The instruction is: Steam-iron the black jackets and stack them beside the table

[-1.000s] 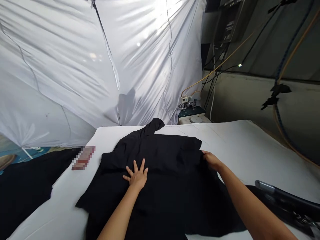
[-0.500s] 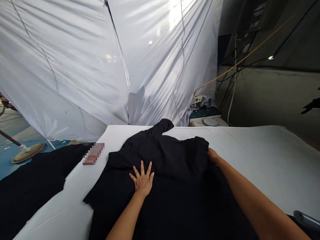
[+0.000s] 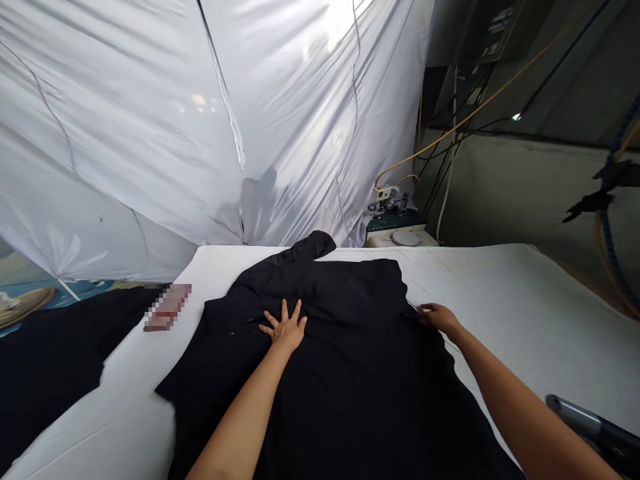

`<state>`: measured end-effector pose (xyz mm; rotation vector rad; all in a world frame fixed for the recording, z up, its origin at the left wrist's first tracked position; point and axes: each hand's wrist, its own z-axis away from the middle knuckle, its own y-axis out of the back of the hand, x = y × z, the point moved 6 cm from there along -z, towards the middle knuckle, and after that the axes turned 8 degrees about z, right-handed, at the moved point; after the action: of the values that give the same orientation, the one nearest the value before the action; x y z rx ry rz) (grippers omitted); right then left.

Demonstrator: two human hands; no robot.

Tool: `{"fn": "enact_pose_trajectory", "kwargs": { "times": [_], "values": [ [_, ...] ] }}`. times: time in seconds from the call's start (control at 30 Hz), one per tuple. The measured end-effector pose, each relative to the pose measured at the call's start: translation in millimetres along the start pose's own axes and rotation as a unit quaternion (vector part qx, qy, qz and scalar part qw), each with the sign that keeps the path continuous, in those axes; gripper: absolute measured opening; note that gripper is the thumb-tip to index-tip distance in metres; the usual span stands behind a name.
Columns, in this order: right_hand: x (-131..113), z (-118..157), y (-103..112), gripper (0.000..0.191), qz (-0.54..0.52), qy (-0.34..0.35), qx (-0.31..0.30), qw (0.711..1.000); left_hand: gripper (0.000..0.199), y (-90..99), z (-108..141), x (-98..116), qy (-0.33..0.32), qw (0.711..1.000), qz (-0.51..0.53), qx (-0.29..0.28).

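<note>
Black fabric (image 3: 350, 373) is spread over the white table in front of me, its far edge fairly straight, with a narrow folded strip (image 3: 315, 245) sticking out at the back. My left hand (image 3: 286, 328) lies flat on its upper middle, fingers spread. At the right edge of the cloth, my right hand (image 3: 436, 316) has its thumb and fingertips closed on the border. Loose threads trail beside that edge. Small creases run across the cloth around my left hand.
More dark cloth (image 3: 55, 360) hangs over the left side of the white table (image 3: 540, 300). A blurred-out reddish item (image 3: 170, 307) lies there. White sheeting (image 3: 280, 120) hangs behind. A sewing machine (image 3: 390, 207) stands beyond the back edge. A grey-black tool (image 3: 575, 417) lies at right.
The raised right part of the fabric now lies flatter, its far right corner unfolded. My right hand has come nearer along the right edge. My left hand stays spread on the cloth.
</note>
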<state>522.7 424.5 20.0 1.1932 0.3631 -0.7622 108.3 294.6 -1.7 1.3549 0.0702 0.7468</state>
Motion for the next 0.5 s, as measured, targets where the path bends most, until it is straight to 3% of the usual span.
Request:
{"fn": "enact_pose_trajectory", "kwargs": {
  "times": [0.07,0.17,0.23,0.33,0.4,0.5],
  "values": [
    [-1.5,7.6,-9.3,0.02,0.027,0.001,-0.008,1.0,0.059,-1.6,13.1,3.1,-0.03,0.999,-0.008,0.032],
    [-23.3,3.2,-9.9,0.035,0.024,0.014,0.02,0.999,0.064,-5.9,29.7,6.1,-0.079,0.994,-0.027,0.073],
    [-42.1,-4.2,-15.7,0.049,0.017,0.018,0.006,1.0,0.066,-4.7,31.8,3.2,-0.091,0.991,-0.028,0.091],
    [-64.3,-13.4,-22.8,0.061,0.129,0.01,0.01,0.992,0.063,5.7,22.4,-10.1,-0.085,0.99,-0.011,0.11],
    [-78.1,-16.6,-20.8,0.056,0.217,0.046,0.042,0.974,0.06,12.8,13.6,-22.2,-0.081,0.991,-0.002,0.109],
    [-90.7,-18.8,-10.1,0.04,0.264,0.117,0.082,0.954,0.059,18.2,5.8,-34.6,-0.097,0.99,0.005,0.101]
  ]
}}
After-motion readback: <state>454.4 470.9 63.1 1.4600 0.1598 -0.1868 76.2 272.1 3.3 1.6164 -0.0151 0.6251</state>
